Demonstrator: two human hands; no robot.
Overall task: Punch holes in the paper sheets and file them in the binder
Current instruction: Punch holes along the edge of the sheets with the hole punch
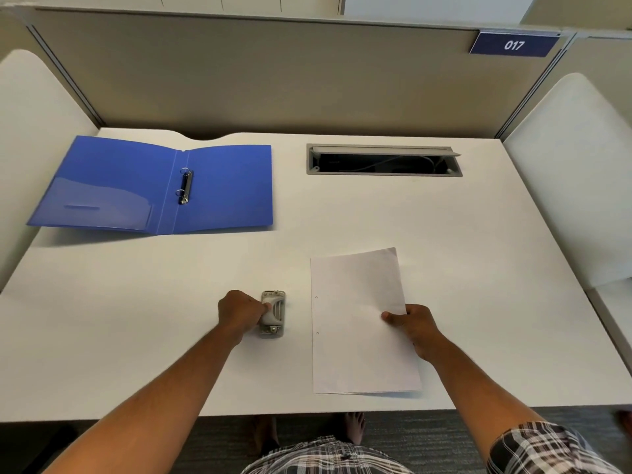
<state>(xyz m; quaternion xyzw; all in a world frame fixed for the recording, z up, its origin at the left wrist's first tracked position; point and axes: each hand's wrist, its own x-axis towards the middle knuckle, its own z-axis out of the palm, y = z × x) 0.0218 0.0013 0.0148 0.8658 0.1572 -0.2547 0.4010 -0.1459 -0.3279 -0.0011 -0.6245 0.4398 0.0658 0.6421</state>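
Two hands busy — left hand [241,313] gripping hole punch [272,314], right hand [412,328] pinching punched paper sheets [359,323] just beside.

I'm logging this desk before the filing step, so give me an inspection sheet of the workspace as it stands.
Surface: white desk, flat, bare around the work.
Job's things: blue binder lying open at far left, its two rings closed and holding no sheets; paper sheets at near right, two punched holes along the left edge; grey hole punch left of the sheets, apart from them.
Clutter: nothing seen.
Grippers: left hand grips the punch; right hand pinches the sheets' right edge.
Cables: some visible inside the open cable tray at far right.
Surroundings: beige partition with a blue sign reading 017; grey carpet below.
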